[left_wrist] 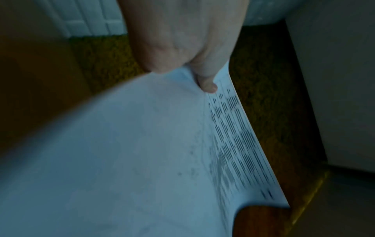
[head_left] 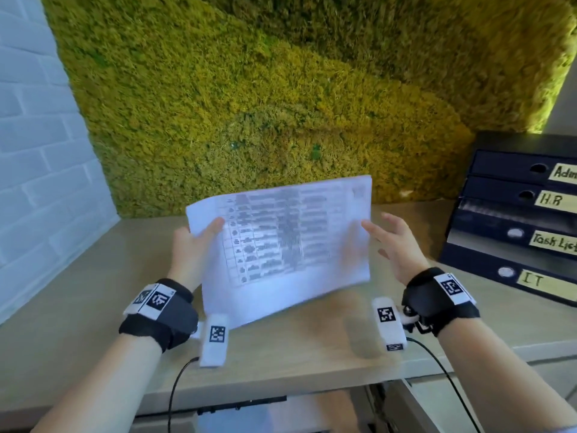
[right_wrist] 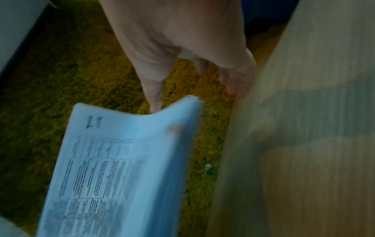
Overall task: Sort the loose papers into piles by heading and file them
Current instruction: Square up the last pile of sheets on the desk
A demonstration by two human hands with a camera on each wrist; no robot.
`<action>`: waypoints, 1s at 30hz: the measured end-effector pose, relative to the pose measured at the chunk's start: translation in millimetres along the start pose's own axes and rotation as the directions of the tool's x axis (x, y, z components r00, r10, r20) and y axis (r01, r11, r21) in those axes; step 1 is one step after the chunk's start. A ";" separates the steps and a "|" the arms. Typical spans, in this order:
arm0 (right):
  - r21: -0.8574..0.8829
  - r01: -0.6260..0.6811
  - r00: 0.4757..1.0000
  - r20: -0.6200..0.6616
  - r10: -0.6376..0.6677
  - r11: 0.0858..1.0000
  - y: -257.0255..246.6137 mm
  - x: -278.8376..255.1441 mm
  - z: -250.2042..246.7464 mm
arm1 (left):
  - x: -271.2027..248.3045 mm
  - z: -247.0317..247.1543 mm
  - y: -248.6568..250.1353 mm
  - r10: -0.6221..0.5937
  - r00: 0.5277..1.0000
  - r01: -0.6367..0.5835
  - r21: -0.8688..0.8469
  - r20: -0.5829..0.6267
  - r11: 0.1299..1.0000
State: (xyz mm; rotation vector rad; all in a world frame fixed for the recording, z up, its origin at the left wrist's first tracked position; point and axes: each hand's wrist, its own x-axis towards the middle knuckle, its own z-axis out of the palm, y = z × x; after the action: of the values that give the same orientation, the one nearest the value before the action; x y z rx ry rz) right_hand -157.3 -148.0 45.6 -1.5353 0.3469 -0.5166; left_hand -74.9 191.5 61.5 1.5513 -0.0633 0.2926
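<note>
A thin stack of white papers (head_left: 281,245) with a printed table is held up, tilted, above the wooden desk (head_left: 281,364). My left hand (head_left: 193,242) pinches its left edge, thumb on the front and fingers behind; the left wrist view shows that thumb (left_wrist: 207,85) on the sheet (left_wrist: 142,160). My right hand (head_left: 393,242) is at the right edge with fingers spread and straight, its thumb against the paper. In the right wrist view a fingertip (right_wrist: 156,105) touches the sheet's top edge (right_wrist: 121,160), which bears a handwritten "IT".
Several dark blue binders (head_left: 512,232) lie stacked at the right of the desk, labelled Admin, H.R, Task List and IT. A green moss wall (head_left: 249,104) stands behind the desk, and a white brick wall (head_left: 37,151) is on the left.
</note>
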 end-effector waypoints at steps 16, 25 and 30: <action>0.657 -0.257 0.911 0.409 -0.049 0.709 5.5 -89.2 101.6 | -81.9 97.7 -20.0 -0.387 0.905 0.409 -0.610 0.176 0.679; 0.175 -0.139 0.975 0.196 0.104 0.975 16.5 -56.3 71.8 | -100.1 77.9 -45.2 -0.472 0.762 0.648 -0.531 0.444 0.546; -0.037 0.140 0.955 0.267 -0.125 0.989 -32.0 -40.6 20.5 | -63.1 41.6 -45.3 -0.491 0.703 0.710 -0.543 0.514 0.448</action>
State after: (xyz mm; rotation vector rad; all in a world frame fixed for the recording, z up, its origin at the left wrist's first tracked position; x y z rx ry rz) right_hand -184.2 -108.1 73.5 -1.6664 0.0520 -0.4019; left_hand -119.6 141.5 4.3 0.7103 0.1552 -0.5206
